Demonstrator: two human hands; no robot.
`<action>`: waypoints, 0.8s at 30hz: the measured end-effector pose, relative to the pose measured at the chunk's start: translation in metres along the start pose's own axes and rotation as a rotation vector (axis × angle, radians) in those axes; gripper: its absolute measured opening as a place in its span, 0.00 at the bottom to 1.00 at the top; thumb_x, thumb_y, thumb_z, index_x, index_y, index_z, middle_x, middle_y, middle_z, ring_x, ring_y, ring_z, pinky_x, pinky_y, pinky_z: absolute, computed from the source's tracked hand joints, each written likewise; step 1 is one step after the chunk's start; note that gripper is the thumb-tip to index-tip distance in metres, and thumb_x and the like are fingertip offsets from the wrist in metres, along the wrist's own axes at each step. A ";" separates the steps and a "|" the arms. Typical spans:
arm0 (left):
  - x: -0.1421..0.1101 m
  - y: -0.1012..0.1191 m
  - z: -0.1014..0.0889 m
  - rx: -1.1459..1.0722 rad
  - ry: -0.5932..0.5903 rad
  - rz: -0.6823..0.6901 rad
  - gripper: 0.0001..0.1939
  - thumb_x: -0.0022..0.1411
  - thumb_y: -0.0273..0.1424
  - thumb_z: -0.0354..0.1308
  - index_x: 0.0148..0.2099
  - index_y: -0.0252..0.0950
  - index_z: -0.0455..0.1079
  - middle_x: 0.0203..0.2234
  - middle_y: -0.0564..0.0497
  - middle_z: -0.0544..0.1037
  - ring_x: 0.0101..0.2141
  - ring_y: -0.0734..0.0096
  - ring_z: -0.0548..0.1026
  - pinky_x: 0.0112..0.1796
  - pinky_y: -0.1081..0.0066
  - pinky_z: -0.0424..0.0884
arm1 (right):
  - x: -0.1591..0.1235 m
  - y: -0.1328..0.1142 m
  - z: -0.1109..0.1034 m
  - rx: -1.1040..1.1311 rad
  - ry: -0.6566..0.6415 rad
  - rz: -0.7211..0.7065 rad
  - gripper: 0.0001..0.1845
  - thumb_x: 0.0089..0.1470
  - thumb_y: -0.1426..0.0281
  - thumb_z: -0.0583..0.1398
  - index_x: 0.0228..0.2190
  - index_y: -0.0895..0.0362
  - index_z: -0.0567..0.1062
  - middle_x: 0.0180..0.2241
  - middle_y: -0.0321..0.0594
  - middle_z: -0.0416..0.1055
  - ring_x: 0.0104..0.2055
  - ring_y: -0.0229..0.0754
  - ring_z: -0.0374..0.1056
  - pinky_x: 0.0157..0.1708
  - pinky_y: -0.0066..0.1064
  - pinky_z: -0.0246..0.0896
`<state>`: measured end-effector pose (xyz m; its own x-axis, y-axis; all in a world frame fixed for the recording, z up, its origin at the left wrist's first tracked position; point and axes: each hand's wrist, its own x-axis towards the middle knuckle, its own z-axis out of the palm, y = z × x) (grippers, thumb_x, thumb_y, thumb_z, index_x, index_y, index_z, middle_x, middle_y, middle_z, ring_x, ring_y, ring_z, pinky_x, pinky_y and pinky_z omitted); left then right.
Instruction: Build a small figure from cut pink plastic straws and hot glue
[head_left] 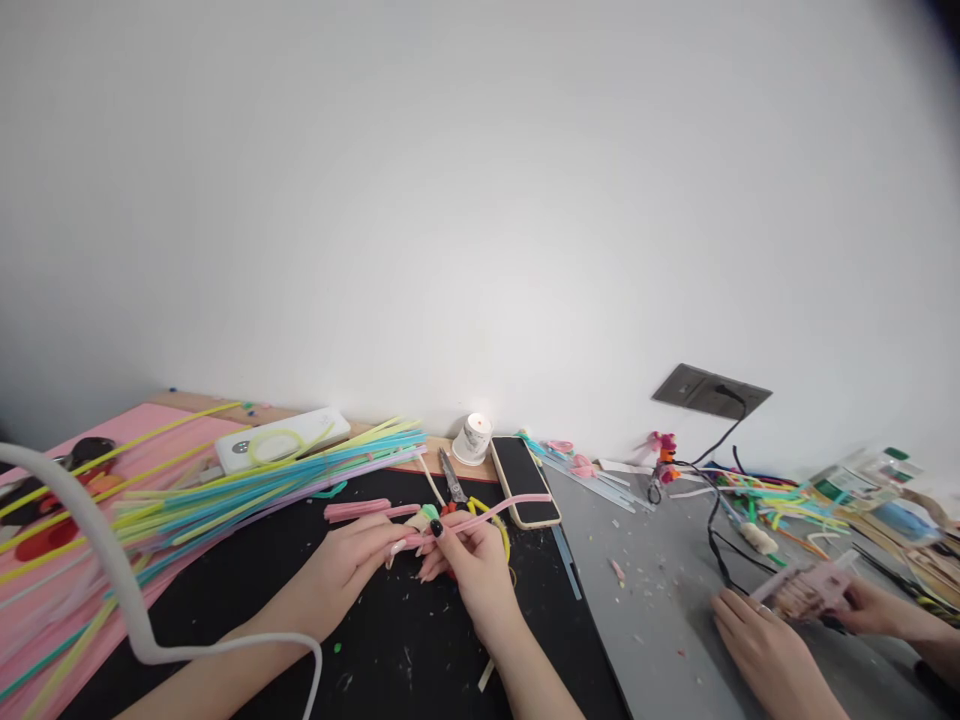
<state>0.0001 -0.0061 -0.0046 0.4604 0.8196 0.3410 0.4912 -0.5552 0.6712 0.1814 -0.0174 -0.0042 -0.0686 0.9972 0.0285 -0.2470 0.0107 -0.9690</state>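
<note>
A pink pipe cleaner point(491, 510) runs between my two hands, its free end bending up to the right over the phone. My left hand point(352, 560) is closed with its fingertips pinching the pink strand. Close against it, my right hand point(476, 565) pinches the same strand between thumb and fingers. A small green and cream piece point(424, 516) shows at the fingertips; how it is attached I cannot tell. Behind my left hand lie short pink pipe cleaners point(355, 510). Scissors point(452, 478) with yellow-and-red handles lie just beyond my right hand, which partly hides them.
A paper cup point(472, 440) and a phone point(525, 480) stand near the wall. Many coloured pipe cleaners point(277, 480) and a white power bank point(281, 438) lie left. A white cable point(127, 590) crosses the foreground. At right, another person's hands point(772, 650) hold a clear packet point(806, 590).
</note>
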 end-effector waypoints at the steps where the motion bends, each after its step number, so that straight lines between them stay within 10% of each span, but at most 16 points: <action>1: 0.000 0.000 -0.001 0.008 -0.007 0.017 0.17 0.64 0.29 0.45 0.47 0.46 0.74 0.50 0.53 0.75 0.54 0.60 0.66 0.54 0.61 0.62 | 0.000 0.001 -0.001 -0.007 0.003 -0.003 0.14 0.46 0.60 0.64 0.25 0.59 0.72 0.19 0.35 0.71 0.15 0.34 0.67 0.17 0.24 0.63; 24: 0.000 0.005 -0.003 -0.035 -0.053 0.131 0.17 0.64 0.24 0.44 0.47 0.38 0.72 0.39 0.48 0.78 0.50 0.63 0.71 0.47 0.70 0.69 | -0.005 -0.001 0.003 -0.143 -0.046 -0.009 0.12 0.47 0.64 0.63 0.22 0.60 0.70 0.17 0.32 0.68 0.14 0.30 0.63 0.15 0.21 0.57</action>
<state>0.0003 -0.0089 0.0005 0.5576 0.7314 0.3925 0.3991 -0.6509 0.6458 0.1792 -0.0221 -0.0027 -0.1119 0.9927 0.0458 -0.1079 0.0337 -0.9936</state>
